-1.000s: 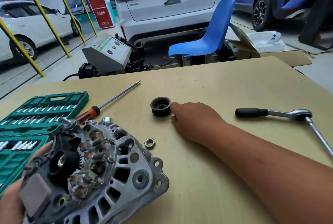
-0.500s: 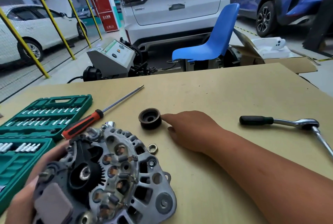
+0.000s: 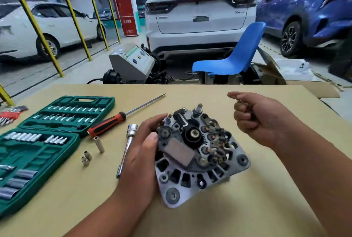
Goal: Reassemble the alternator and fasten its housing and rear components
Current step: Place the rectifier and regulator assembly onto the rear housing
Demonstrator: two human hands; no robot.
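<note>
Gripping the alternator (image 3: 198, 153) along its 9 o'clock edge, the left hand (image 3: 142, 153) wraps fingers behind the housing and lays the thumb across the front rim, forearm entering from 6 o'clock. One alternator is present, at the centre of the counter (image 3: 247, 208), tilted with its rear face toward the camera and its lower edge at or just above the surface; contact there cannot be told. One threaded stud (image 3: 199, 107) projects at its 12 o'clock edge. The right hand (image 3: 255, 114) hovers at 2 o'clock from the alternator, apart from it, curled into a loose fist with thumb and forefinger pinched on a small part too blurred to identify; its forearm enters from 4 o'clock. At 9 o'clock lie one open green socket case (image 3: 47, 137), one red-and-black screwdriver (image 3: 112, 122) pointing toward 2 o'clock, one extension bar (image 3: 126, 148) just beside the left hand, and three loose sockets (image 3: 92, 151): one long, two short and touching. One set of red-handled keys (image 3: 9, 115) sits at the far 9 o'clock edge. Beyond the counter at 12 o'clock stand one blue chair (image 3: 238, 59) and three cars.
</note>
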